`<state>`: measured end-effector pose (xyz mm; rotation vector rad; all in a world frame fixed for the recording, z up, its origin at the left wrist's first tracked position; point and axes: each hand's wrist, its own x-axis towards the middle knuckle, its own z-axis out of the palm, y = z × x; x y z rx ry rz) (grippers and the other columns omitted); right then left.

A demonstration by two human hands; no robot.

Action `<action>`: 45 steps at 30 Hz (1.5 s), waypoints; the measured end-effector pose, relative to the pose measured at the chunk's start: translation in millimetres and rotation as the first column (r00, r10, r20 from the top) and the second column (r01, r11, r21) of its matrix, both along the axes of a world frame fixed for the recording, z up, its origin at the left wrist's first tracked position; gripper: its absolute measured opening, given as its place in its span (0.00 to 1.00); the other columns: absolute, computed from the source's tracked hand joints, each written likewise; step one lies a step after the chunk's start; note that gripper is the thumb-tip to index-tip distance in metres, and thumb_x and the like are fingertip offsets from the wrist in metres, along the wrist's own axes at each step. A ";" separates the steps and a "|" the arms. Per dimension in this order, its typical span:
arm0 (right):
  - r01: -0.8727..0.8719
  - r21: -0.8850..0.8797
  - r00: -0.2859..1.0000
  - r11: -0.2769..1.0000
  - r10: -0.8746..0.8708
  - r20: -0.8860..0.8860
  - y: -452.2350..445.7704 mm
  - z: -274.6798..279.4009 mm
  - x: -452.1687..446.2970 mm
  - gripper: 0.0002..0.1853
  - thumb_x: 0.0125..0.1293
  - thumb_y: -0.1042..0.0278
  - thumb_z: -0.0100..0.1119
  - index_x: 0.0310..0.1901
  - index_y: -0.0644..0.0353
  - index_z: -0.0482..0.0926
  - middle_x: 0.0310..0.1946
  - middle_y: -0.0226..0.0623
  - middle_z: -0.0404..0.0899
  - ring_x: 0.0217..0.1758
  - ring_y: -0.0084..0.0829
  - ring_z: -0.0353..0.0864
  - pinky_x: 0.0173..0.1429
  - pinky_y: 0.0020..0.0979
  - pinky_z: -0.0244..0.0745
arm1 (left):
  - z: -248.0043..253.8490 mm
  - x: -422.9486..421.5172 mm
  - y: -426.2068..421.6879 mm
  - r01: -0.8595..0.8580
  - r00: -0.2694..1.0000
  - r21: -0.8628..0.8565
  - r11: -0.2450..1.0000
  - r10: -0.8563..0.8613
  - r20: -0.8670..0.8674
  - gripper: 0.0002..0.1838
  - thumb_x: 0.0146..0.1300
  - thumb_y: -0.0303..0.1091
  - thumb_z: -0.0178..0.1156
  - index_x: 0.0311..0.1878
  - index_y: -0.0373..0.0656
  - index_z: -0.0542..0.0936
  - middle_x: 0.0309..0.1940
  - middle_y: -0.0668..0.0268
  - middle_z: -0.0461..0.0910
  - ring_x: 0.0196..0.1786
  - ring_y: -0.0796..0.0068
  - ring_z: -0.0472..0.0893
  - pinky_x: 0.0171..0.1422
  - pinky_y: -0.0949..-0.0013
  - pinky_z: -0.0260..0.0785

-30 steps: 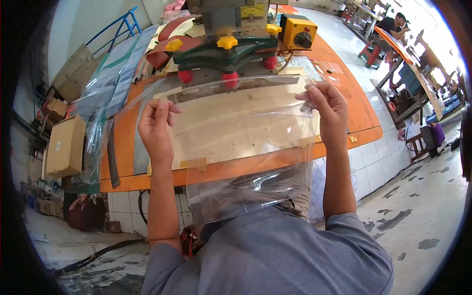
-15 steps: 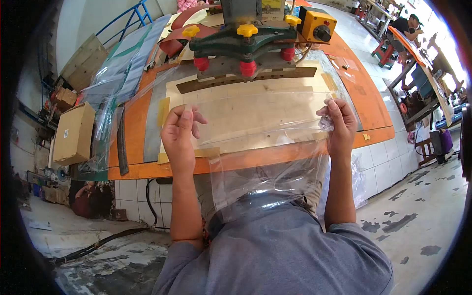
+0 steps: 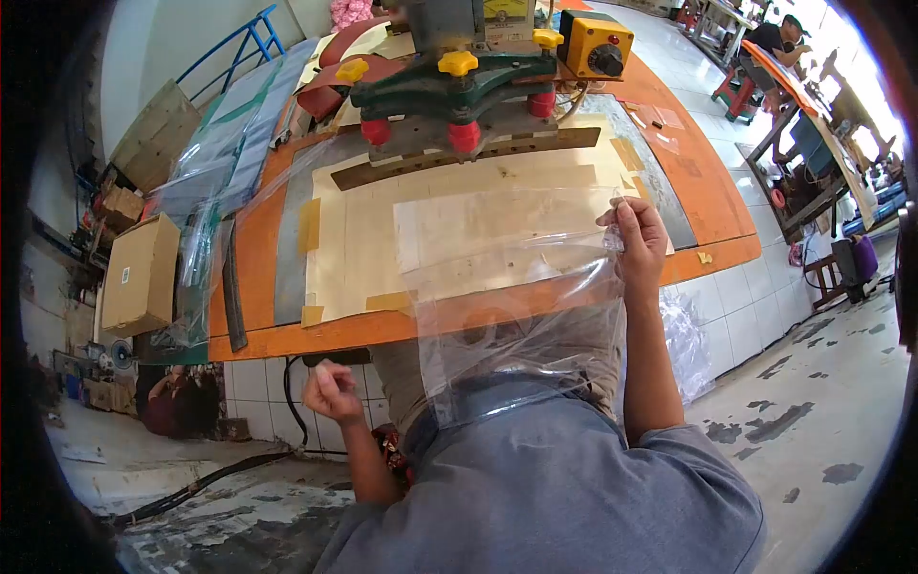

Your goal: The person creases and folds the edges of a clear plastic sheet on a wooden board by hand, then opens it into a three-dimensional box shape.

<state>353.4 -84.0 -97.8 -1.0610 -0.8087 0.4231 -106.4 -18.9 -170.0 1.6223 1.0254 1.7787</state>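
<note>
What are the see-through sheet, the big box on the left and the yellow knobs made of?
The see-through sheet in the right hand looks like thin, glossy plastic: it wrinkles and catches white glints. The box looks like matte cardboard: plain brown with straight, folded edges. The yellow knobs are probably smooth, hard plastic, with even colour and lobed shapes, but painted metal is possible.

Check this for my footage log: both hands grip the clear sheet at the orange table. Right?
Not both: the head view shows only the right hand gripping the clear sheet at the orange table; the left hand is off the sheet.
</note>
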 end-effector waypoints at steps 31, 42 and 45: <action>-0.026 -0.071 0.999 0.997 0.028 0.016 -4.1 -1.1 2.5 0.12 0.79 0.63 0.58 0.49 0.65 0.80 0.35 0.35 0.85 0.41 0.20 0.80 0.50 0.23 0.70 | -163.1 -45.0 189.8 -0.343 0.611 -0.318 0.884 -0.047 -0.790 0.28 0.78 0.50 0.51 0.69 0.39 0.75 0.67 0.53 0.77 0.71 0.53 0.73 0.75 0.53 0.64; -0.042 -0.006 0.999 0.999 0.042 0.014 -2.0 -0.5 -0.9 0.11 0.79 0.63 0.59 0.49 0.64 0.81 0.35 0.34 0.85 0.37 0.19 0.80 0.43 0.21 0.70 | -156.2 -57.3 198.2 -0.351 0.616 -0.414 0.840 -0.126 -0.778 0.27 0.78 0.50 0.51 0.69 0.39 0.76 0.67 0.53 0.77 0.71 0.52 0.73 0.76 0.52 0.63; -0.040 -0.004 0.999 0.999 0.040 0.014 -0.9 -2.4 0.5 0.11 0.79 0.63 0.60 0.49 0.64 0.81 0.34 0.34 0.85 0.36 0.18 0.79 0.43 0.21 0.70 | -157.1 -59.0 195.7 -0.350 0.618 -0.421 0.837 -0.131 -0.775 0.27 0.78 0.50 0.51 0.69 0.39 0.76 0.67 0.52 0.77 0.71 0.52 0.73 0.76 0.52 0.63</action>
